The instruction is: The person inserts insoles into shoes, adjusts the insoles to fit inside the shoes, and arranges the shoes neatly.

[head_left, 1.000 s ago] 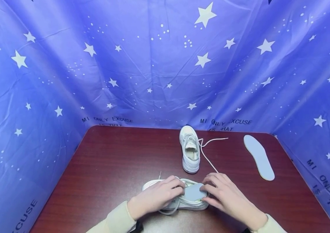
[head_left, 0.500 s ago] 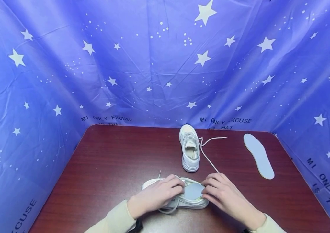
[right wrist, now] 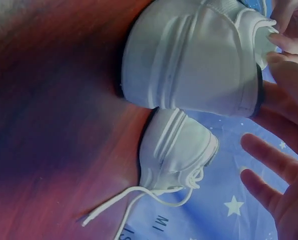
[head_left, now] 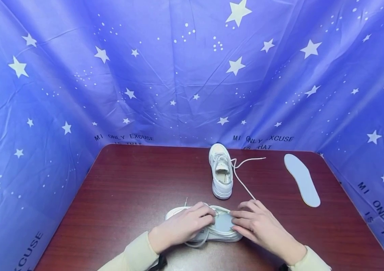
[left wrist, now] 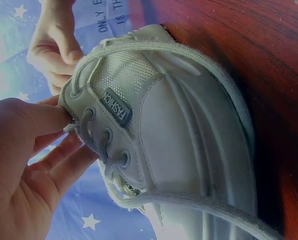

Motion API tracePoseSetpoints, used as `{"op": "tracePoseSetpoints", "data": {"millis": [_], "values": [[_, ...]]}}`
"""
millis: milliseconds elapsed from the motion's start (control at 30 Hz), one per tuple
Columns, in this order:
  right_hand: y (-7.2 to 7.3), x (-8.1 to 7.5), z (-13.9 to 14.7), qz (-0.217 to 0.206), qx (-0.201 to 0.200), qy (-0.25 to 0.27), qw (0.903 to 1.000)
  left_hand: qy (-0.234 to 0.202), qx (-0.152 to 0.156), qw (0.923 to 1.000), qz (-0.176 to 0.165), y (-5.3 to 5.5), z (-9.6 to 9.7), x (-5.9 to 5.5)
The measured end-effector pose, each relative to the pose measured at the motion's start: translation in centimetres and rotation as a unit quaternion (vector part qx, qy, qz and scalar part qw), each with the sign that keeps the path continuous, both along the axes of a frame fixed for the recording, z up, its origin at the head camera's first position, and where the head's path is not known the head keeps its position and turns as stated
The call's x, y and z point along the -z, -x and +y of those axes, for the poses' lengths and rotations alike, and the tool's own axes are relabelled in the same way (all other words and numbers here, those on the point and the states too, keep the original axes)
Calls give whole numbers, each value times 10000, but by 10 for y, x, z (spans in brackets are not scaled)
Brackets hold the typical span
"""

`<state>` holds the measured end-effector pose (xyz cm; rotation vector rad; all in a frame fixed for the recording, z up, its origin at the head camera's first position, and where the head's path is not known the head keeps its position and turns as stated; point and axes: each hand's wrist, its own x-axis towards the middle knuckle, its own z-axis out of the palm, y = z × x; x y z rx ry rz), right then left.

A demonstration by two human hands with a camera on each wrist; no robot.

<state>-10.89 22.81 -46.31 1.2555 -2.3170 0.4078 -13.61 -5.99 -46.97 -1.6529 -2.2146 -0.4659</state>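
A white lace-up sneaker (head_left: 228,238) lies lengthwise in front of me, toe to the left. Inside its opening is a light grey insole (head_left: 223,223), its front part hidden within the shoe. My left hand (head_left: 183,227) lies over the laced part; in the left wrist view its thumb and fingers pinch the upper by the eyelets and tongue. Fairly straight fingers of my right hand (head_left: 257,224) touch the insole's heel end at the shoe's back. In the right wrist view, the heel counter (right wrist: 199,65) faces me, with some right fingers spread beside it.
A second white sneaker (head_left: 222,190) stands behind, toe away, its loose lace (head_left: 244,184) trailing right. Another pale insole (head_left: 302,180) lies on the right of the dark red table (head_left: 127,180). A blue star-patterned curtain (head_left: 178,75) encloses the table's back and sides.
My right hand has shifted slightly left over the heel opening, its fingertips now farther onto the insole, covering more of it. The left hand stays on the laced part.
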Motion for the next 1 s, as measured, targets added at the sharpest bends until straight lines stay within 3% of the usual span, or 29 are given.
{"op": "tracePoseSetpoints", "data": {"millis": [533,767,1000], "values": [[2,1,-10,465,-93,-389,9981,-55,-44,10000,-46,-2,0,0],[2,7,-12,570,-185,-607,9964,-54,-62,9998,153,-1,1,1],[1,1,-12,673,-306,-441,9963,-58,-58,10000,11,-1,1,2]]}}
